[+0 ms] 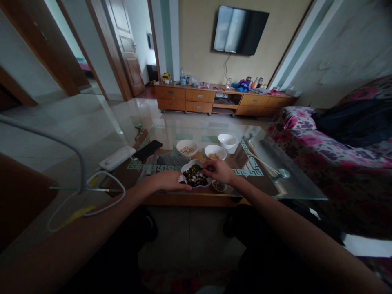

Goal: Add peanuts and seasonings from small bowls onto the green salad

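A scalloped white dish [202, 186] with a mix of dark green and yellowish bits stands near the front edge of the glass table. My left hand [171, 181] grips its left side, thumb by the rim and fingers along the front. Over the dish's right part, my right hand [219, 170] is closed in a pinch; what its fingertips hold is too small to make out. Beneath that wrist, partly covered, sits a small bowl [219, 186] of dark and pale seeds. Just behind is a white bowl [215, 153] with tan pieces.
Another white bowl [187, 148] holds pale pieces, and a further white bowl [227, 141] stands behind. A black phone [148, 150] and a white power strip [117, 158] with a cable lie left. Chopsticks [263, 163] lie right. A floral sofa [306, 151] flanks the glass table [294, 190].
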Tool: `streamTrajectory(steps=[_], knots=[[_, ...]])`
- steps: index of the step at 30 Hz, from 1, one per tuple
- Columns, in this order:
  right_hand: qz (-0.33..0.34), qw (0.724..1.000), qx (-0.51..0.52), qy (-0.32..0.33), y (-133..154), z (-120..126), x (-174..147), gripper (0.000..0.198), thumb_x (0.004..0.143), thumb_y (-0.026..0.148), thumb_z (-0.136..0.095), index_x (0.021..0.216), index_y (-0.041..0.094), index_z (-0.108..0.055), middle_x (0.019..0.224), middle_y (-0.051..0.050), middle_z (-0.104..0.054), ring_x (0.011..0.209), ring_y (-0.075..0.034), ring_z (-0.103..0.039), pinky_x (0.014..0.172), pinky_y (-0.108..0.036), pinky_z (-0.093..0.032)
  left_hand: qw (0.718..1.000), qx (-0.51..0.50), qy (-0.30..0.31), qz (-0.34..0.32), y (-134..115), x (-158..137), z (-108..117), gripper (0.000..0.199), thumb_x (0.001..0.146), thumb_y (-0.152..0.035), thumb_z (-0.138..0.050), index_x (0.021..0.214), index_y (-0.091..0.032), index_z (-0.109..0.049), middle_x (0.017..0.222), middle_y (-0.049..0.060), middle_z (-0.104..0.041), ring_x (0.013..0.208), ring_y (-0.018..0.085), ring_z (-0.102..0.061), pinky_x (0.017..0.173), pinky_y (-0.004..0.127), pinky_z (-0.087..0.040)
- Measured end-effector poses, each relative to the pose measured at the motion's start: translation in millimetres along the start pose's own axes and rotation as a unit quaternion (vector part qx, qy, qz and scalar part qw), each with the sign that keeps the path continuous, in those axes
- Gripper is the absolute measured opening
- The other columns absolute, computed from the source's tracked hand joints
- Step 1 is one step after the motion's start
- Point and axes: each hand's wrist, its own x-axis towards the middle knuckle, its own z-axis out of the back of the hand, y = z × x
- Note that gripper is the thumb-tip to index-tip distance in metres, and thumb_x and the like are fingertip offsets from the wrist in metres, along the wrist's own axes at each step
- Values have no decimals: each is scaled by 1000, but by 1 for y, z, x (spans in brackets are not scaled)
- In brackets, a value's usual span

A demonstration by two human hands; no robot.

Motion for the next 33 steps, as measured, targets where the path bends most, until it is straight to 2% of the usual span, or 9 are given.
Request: streamTrajectory(steps=[8, 18, 25, 33], knots=[[-3, 1000, 4, 14, 2, 2, 0, 8, 89, 22, -68, 92, 21, -75, 90, -4, -78, 76, -18, -69, 70, -30, -48, 1000, -7, 3, 3, -2, -2, 1, 68, 84, -79, -54, 108, -18, -71, 84, 7, -72, 61, 20, -62, 58, 29, -43], [-8, 1000, -4, 19, 2, 2, 1, 9, 89, 21, -68, 93, 21, -77, 90, -4, -79, 76, -18, -69, 70, -30, -48, 1000, 3, 3, 2, -2, -2, 2, 67, 84, -81, -53, 98, -18, -71, 78, 6, -70, 60, 20, -61, 60, 30, -43], [0, 1000, 5, 19, 5, 4, 0, 10, 90, 22, -67, 92, 20, -77, 88, -4, -78, 75, -18, -69, 69, -29, -49, 1000, 11, -11, 1, -2, -2, 1, 64, 84, -78, -55, 103, -20, -71, 83, 6, -72, 65, 22, -64, 64, 30, -46], [5, 999, 17, 29, 3, 0, 0, 9, 89, 22, -68, 93, 21, -77, 90, -4, -79, 76, -18, -69, 71, -31, -50, 1000, -4, 3, 7, -3, -2, 1, 68, 83, -79, -55, 110, -18, -72, 86, 8, -72, 60, 20, -61, 59, 30, -45]])
